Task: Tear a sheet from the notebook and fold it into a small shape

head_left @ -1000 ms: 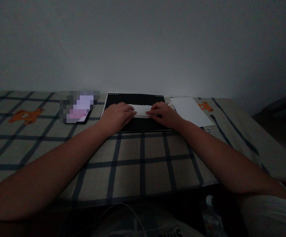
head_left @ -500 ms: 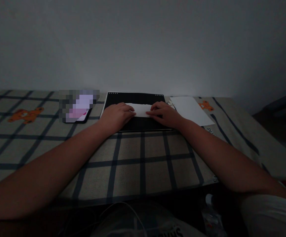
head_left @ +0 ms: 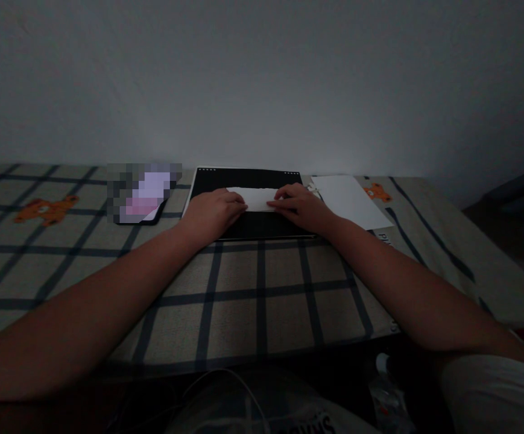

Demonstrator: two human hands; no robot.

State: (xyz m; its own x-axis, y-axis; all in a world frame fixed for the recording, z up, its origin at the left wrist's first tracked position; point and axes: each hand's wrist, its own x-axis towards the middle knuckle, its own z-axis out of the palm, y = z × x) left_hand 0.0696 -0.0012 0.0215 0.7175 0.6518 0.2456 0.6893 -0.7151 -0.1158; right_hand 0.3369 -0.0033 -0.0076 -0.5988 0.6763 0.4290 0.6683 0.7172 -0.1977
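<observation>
A small white piece of paper [head_left: 257, 200] lies across a black spiral-holed pad or folder [head_left: 255, 226]. My left hand [head_left: 211, 212] grips its left end, thumb and fingers closed at the near edge. At the right end, my right hand [head_left: 302, 208] pinches the paper with curled fingers. The middle stretch of the paper shows between both hands, while its ends are covered by my fingers. A larger white sheet [head_left: 347, 199] rests just right of my right hand, with small whitish scraps [head_left: 313, 188] beside it.
A phone [head_left: 151, 196], partly blurred out, lies to the left on the checked tablecloth [head_left: 239, 325]. Behind the table rises a grey wall [head_left: 262, 84]. Below the front edge are a clear bottle [head_left: 388, 392] and a thin white cable [head_left: 243, 386].
Almost nothing differs. Both hands stay at the ends of the paper, with only a slight shift of the fingers.
</observation>
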